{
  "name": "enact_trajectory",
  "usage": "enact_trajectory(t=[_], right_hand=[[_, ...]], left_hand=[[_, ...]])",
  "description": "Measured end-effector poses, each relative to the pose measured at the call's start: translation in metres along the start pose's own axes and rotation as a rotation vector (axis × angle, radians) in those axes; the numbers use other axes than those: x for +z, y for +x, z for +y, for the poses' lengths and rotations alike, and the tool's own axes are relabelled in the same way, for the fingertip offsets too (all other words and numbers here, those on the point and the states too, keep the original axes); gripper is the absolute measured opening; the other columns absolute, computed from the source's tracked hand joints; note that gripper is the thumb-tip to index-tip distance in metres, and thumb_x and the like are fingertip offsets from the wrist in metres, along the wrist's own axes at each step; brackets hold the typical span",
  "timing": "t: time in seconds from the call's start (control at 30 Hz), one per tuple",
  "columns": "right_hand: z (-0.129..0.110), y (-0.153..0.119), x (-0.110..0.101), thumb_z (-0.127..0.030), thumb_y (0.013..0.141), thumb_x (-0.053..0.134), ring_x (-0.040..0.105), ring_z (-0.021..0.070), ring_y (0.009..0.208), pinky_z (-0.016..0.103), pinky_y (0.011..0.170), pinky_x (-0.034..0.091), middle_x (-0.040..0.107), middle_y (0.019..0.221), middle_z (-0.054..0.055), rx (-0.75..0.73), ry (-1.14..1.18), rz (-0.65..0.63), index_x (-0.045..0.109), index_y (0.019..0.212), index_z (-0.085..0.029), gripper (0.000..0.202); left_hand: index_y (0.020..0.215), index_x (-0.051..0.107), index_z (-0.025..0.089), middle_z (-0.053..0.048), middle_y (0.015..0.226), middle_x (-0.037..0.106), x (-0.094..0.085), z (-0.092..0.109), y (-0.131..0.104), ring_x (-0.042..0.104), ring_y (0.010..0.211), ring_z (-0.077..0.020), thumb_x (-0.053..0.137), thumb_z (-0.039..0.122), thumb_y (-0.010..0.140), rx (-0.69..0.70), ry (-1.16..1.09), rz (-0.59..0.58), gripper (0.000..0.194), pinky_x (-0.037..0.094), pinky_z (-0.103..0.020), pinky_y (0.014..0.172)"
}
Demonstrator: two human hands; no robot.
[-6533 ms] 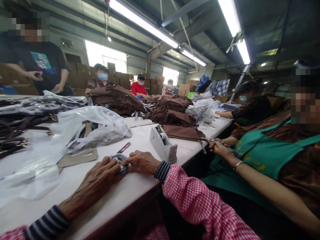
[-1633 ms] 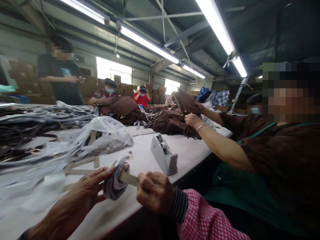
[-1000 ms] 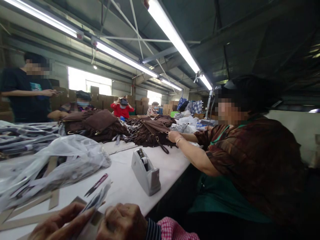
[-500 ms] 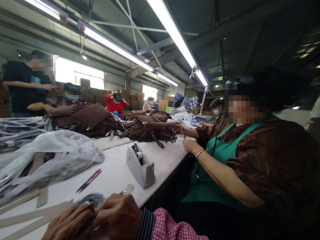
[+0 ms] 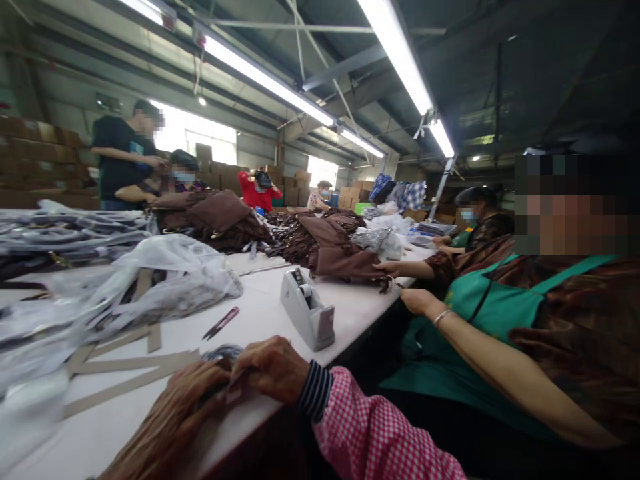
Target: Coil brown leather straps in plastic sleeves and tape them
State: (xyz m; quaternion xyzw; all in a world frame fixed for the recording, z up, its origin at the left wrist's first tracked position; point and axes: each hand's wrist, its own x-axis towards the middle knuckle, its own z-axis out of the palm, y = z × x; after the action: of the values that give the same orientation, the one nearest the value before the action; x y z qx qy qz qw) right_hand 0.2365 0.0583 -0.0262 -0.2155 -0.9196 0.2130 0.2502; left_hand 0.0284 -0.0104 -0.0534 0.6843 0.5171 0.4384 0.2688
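Note:
My left hand [image 5: 183, 407] is at the near table edge, its fingers bent over a dark brown piece mostly hidden beneath them. Beside it, my right hand [image 5: 275, 367] is closed, with thumb and fingers pinched at the same spot; its striped cuff and pink checked sleeve show. What exactly the fingers grip is too dark and covered to name. Just beyond both hands lies a coil of grey cord [image 5: 223, 352], partly covered. Thread snips [image 5: 221, 324] with a purple handle rest farther up the table, and a grey tape dispenser [image 5: 307, 310] stands beyond my right hand.
Flat beige strips [image 5: 135, 363] and clear plastic bags [image 5: 185, 267] lie on the left, near bundled grey straps [image 5: 75, 230]. Brown bags [image 5: 210, 217] are heaped farther back. A co-worker in a green apron [image 5: 465, 327] sits close on the right, holding a brown bag [image 5: 340, 257].
My view has swung left, so the scene sits farther right. My hands stay together at the table edge, with more of my left hand showing. The co-worker's brown bag has shifted position.

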Motion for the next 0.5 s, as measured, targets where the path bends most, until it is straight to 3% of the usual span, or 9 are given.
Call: enact_trajectory(t=[0.13, 0.27, 0.33, 0.4, 0.5], right_hand=[[-0.006, 0.006, -0.007, -0.008, 0.084, 0.078, 0.074, 0.0149, 0.084, 0.021, 0.078, 0.051, 0.079, 0.086, -0.001, 0.079, 0.068, -0.005, 0.081, 0.086, -0.019, 0.011], [-0.004, 0.012, -0.007, -0.014, 0.077, 0.087, 0.072, 0.0152, 0.075, 0.021, 0.068, 0.047, 0.078, 0.077, -0.003, 0.174, 0.091, 0.001, 0.081, 0.082, -0.02, 0.009], [-0.002, 0.014, -0.006, -0.015, 0.074, 0.089, 0.07, 0.0144, 0.073, 0.021, 0.066, 0.045, 0.076, 0.074, -0.004, 0.196, 0.119, -0.001, 0.081, 0.08, -0.02, 0.011], [0.0, 0.017, -0.004, -0.017, 0.072, 0.092, 0.067, 0.0133, 0.071, 0.021, 0.064, 0.043, 0.073, 0.071, -0.006, 0.219, 0.136, -0.013, 0.079, 0.078, -0.019, 0.014], [0.004, 0.024, -0.004, -0.022, 0.068, 0.094, 0.061, 0.0111, 0.066, 0.02, 0.059, 0.04, 0.062, 0.063, -0.009, 0.278, 0.116, -0.054, 0.073, 0.072, -0.019, 0.021]], left_hand=[[0.073, 0.078, 0.029, -0.007, 0.085, 0.077, -0.004, 0.025, 0.002, 0.065, 0.085, -0.032, 0.062, 0.045, 0.084, -0.011, 0.055, -0.059, 0.025, 0.051, -0.037, 0.083], [0.07, 0.076, 0.026, -0.008, 0.077, 0.076, -0.005, 0.033, 0.006, 0.067, 0.077, -0.0302, 0.06, 0.039, 0.085, 0.049, 0.162, -0.052, 0.026, 0.05, -0.035, 0.077], [0.089, 0.08, 0.027, -0.007, 0.093, 0.08, -0.006, 0.029, 0.007, 0.072, 0.089, -0.0311, 0.064, 0.04, 0.087, 0.045, 0.115, -0.038, 0.02, 0.053, -0.033, 0.083], [0.111, 0.077, 0.031, -0.005, 0.106, 0.081, -0.007, 0.019, 0.009, 0.074, 0.099, -0.0303, 0.067, 0.043, 0.089, 0.003, 0.054, 0.018, 0.026, 0.054, -0.029, 0.085], [0.118, 0.072, 0.033, -0.003, 0.103, 0.083, -0.005, -0.007, 0.014, 0.078, 0.093, -0.0295, 0.071, 0.051, 0.086, -0.001, 0.071, 0.118, 0.037, 0.058, -0.026, 0.074]])
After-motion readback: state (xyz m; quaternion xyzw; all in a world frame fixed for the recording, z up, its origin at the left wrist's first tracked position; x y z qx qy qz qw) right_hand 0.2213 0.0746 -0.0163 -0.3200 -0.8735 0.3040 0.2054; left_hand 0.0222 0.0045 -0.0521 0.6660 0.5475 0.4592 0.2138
